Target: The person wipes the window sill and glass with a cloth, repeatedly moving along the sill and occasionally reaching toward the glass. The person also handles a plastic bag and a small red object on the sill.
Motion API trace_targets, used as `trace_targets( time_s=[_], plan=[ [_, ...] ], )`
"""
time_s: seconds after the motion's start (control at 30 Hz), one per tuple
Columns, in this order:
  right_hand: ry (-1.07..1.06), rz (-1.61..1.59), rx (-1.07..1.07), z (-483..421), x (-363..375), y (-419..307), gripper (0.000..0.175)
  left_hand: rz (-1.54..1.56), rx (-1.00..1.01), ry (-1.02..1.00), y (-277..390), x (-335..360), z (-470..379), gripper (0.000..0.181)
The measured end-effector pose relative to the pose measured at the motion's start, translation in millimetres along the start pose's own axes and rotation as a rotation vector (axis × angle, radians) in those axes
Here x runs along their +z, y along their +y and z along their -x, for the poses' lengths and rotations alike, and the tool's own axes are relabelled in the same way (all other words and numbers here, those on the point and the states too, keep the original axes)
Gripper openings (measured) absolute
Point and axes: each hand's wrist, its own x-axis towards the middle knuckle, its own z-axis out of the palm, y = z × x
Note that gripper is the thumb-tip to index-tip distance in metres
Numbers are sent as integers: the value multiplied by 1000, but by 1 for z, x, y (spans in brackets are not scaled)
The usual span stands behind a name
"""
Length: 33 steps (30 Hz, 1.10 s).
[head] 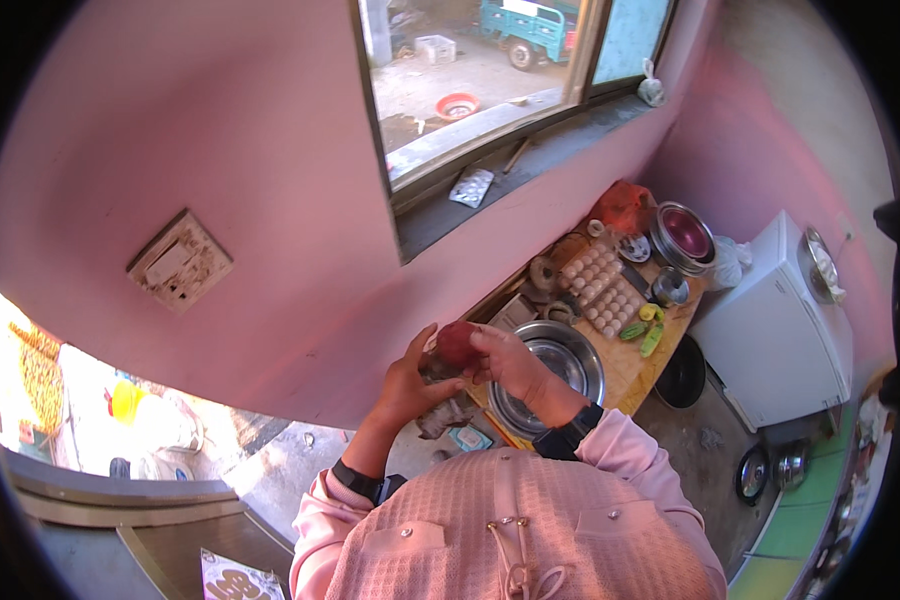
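In front of my chest, my right hand (504, 361) grips a round dark-red fruit or vegetable (456, 345), whose exact kind I cannot tell. My left hand (412, 384) is spread at its left side, fingers and thumb apart; whether it touches the red thing is unclear. Below my right hand, a wide stainless steel basin (598, 375) stands on the near end of the wooden table (649, 375). Farther along the table are trays of eggs (604, 289), and beside them lie green vegetables (652, 339) and a yellow one (648, 311).
Stacked metal bowls (682, 238) and a red plastic bag (622, 208) fill the table's far end. A white refrigerator (776, 330) stands to the right, with a black wok (681, 371) on the floor before it. A pink wall with a window sill (532, 161) runs along the table's back.
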Motion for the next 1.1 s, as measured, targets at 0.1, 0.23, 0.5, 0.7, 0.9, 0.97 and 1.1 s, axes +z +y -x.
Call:
trace_targets(
  time_s=[0.1, 0.23, 0.5, 0.7, 0.9, 0.97, 1.1],
  plan=[
    [58, -255, 52, 8, -26, -2, 38, 17, -37, -31, -2, 6, -2, 77],
    [16, -376, -89, 22, -59, 1, 42, 83, -94, -129, -3, 16, -10, 65],
    [187, -376, -83, 46, -66, 4, 44, 53, 31, -210, 8, 58, -39, 66],
    [183, -130, -261, 69, -54, -6, 51, 100, 181, -320, 6, 83, -53, 66],
    [180, -41, -294, 81, -63, -15, 58, 156, 272, -282, 4, 97, -57, 73],
    [206, -13, -279, 81, -68, -14, 58, 111, 289, -297, 5, 102, -58, 75],
    [318, -56, -326, 75, -86, -6, 51, -31, 69, -319, 1, 99, -54, 72]
  ],
)
